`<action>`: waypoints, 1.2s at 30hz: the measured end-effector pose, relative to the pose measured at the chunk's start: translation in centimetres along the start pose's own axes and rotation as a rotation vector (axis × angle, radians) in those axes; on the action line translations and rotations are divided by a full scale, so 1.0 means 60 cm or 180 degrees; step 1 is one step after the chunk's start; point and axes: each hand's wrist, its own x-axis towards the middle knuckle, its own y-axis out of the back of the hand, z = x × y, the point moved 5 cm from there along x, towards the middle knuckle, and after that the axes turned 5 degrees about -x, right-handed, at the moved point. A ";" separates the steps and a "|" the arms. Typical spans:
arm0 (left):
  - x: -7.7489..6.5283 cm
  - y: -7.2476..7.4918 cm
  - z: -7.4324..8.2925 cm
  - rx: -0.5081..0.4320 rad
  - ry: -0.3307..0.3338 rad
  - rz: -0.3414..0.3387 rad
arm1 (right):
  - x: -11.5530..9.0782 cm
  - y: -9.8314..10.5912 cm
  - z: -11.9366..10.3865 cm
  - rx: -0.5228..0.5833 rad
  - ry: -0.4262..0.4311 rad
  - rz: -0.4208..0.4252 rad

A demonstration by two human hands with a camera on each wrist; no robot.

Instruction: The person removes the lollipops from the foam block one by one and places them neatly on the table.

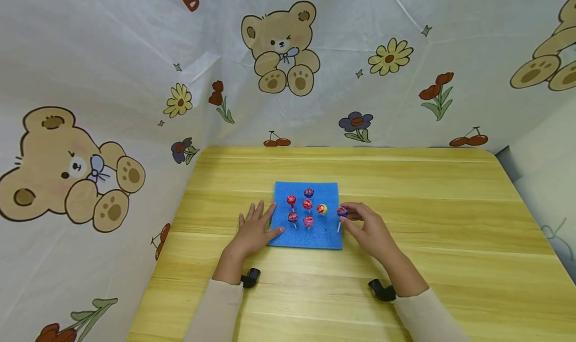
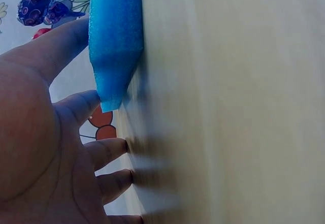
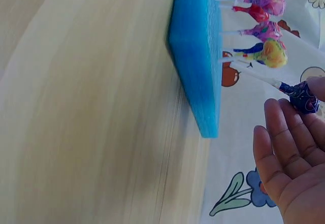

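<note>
Six lollipops (image 1: 307,203) stood on their sticks in a blue foam block (image 1: 283,239), which lay flat on the wooden table (image 1: 427,222). The right hand (image 1: 371,232) pinched a seventh lollipop (image 1: 342,212), dark-wrapped, by its head at the block's right edge, its white stick (image 1: 339,227) pointing down; whether the tip touched the foam could not be told. The left hand (image 1: 253,233) had its fingers spread loose, thumb resting over the block's left side.

A pinched purple-wrapped lollipop (image 1: 342,212) tilts beside six others (image 1: 307,204) upright in blue foam (image 1: 310,240).
</note>
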 end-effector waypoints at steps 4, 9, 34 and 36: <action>0.000 0.001 0.000 0.0013 -0.0006 0.0021 | 0.002 0.006 0.010 0.0064 0.0000 0.0020; 0.000 0.000 -0.002 0.0016 0.0001 0.0025 | 0.007 0.011 0.025 0.0109 -0.0015 -0.0035; 0.002 -0.003 -0.004 0.0014 -0.0003 0.0020 | 0.040 -0.003 0.054 -0.0697 -0.0412 -0.0637; 0.001 -0.003 -0.004 0.0015 0.0005 0.0015 | 0.042 -0.007 0.057 -0.0778 -0.0421 -0.0685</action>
